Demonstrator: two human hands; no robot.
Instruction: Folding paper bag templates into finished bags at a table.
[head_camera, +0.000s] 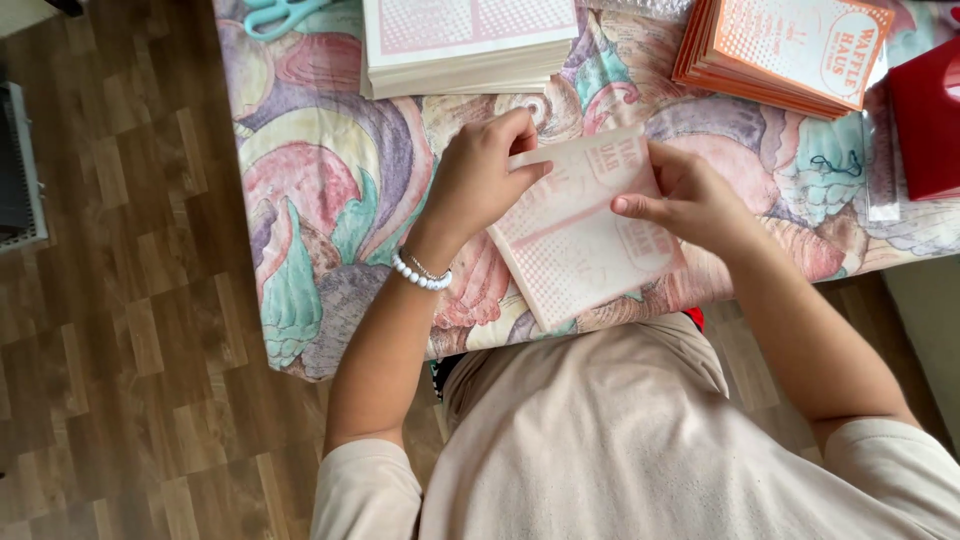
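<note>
Here, left hand (480, 175) and right hand (690, 200) pinching pale paper bag (585, 245), near table edge (330, 365).

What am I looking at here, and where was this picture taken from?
There is no machine: a camera worn on a person's head looks down at their own two bare hands. The left hand, with a white bead bracelet on its wrist, and the right hand both hold a pale pink printed paper bag over a table covered by a pastel shell-patterned cloth. Further back lie a stack of pale paper bags, a stack of orange bags, teal scissors and a red box at the right edge. Wooden floor shows on the left.
</note>
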